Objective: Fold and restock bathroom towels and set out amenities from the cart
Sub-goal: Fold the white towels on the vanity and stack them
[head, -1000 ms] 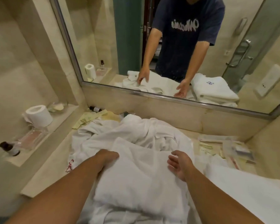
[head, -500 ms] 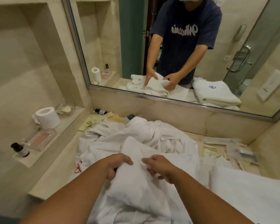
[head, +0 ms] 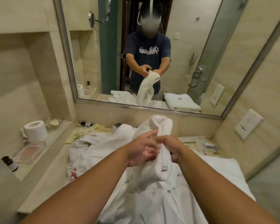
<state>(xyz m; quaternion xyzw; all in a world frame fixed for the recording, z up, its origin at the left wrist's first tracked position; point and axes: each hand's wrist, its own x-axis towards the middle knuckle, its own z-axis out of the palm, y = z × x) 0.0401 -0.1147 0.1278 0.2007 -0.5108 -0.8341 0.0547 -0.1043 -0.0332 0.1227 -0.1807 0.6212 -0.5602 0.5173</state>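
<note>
You can read no text: the mirror (head: 200, 38) reverses the white script (head: 149, 50) on the T-shirt (head: 136, 44), and the blue emblem (head: 179, 98) on the folded towel (head: 186, 104) and the red mark (head: 72, 174) on the white linen (head: 94, 147) are too small.

We record warm, yellowish, rather dim indoor light, spread evenly. Shadows soft: we note them in the wall niche (head: 31, 75) and beneath the forearms (head: 87, 183). The held towel (head: 162, 162) reads brightest, its weave washed out. The mirror (head: 192, 38) leans and bows towards the corners. Overall focus soft; one blurred patch in the reflection.
</note>
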